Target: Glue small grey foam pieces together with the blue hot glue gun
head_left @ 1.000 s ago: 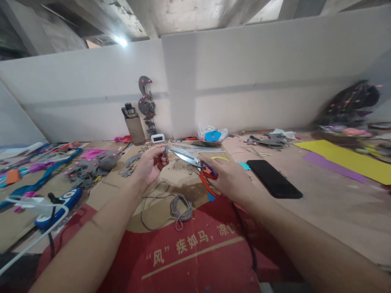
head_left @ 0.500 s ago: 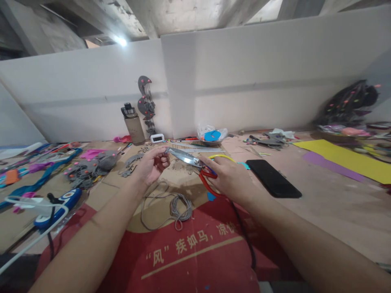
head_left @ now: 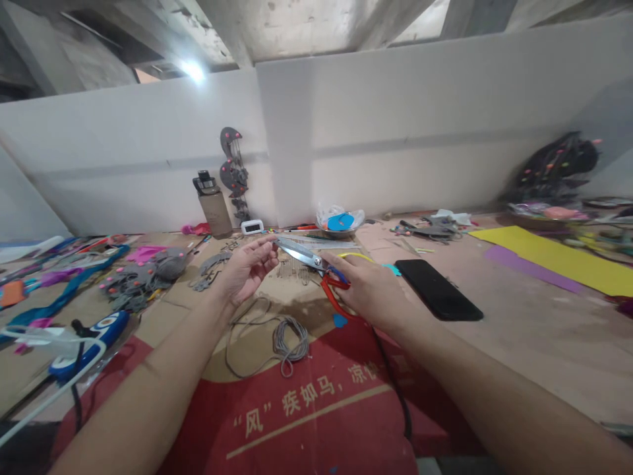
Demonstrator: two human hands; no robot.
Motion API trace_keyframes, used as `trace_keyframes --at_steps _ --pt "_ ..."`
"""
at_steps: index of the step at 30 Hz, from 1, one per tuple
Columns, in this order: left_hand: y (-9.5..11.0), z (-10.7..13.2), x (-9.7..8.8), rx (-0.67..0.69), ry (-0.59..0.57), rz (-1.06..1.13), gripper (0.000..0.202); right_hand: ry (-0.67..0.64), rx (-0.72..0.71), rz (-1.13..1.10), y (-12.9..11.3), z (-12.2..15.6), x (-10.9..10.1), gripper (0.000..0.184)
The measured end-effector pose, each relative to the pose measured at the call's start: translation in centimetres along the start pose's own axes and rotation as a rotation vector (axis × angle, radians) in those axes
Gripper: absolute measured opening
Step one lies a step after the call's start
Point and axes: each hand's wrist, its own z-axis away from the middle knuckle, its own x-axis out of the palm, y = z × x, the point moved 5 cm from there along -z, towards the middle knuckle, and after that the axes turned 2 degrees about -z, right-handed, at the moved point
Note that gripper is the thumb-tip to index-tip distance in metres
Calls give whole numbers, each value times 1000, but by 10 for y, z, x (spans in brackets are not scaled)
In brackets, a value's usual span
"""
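My right hand (head_left: 368,284) is wrapped round the handles of a pair of scissors (head_left: 301,253) with red grips. Their silver blades point left and look closed or nearly so. At the blade tip, the thumb and forefinger of my left hand (head_left: 251,269) are pinched together; whatever lies between them is too small to make out. Below the hands, a coil of grey cord (head_left: 291,340) rests on red-and-tan printed cardboard (head_left: 316,415), and a loose loop of it runs up beneath my left hand. A small blue scrap (head_left: 339,320) lies near the scissors' red grip.
To the right lie a black phone (head_left: 438,290) and yellow sheet (head_left: 548,254). Grey felt pieces with pink dots (head_left: 143,277) and a blue-white power strip (head_left: 91,343) are at left. A bottle (head_left: 213,211) and a bowl (head_left: 340,224) stand by the wall.
The view has shifted slightly. My left fingers sit a little closer round the blade tip, and the scissors stay in my right hand. The cord coil has not moved on the cardboard.
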Motion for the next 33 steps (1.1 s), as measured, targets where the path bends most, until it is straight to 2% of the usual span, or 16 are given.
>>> trace_keyframes --at_steps 5,10,25,33 --pt "0 -4 -10 71 45 -71 10 -2 2 -33 0 -3 0 43" --pt "1 -9 -21 104 58 -115 15 -27 -9 -98 1 -3 2 44" --pt "2 -7 -10 177 -110 -276 13 -62 13 -123 0 -3 -3 45" --pt "3 -6 -9 180 -102 -221 13 -63 12 -250 1 -3 -1 46"
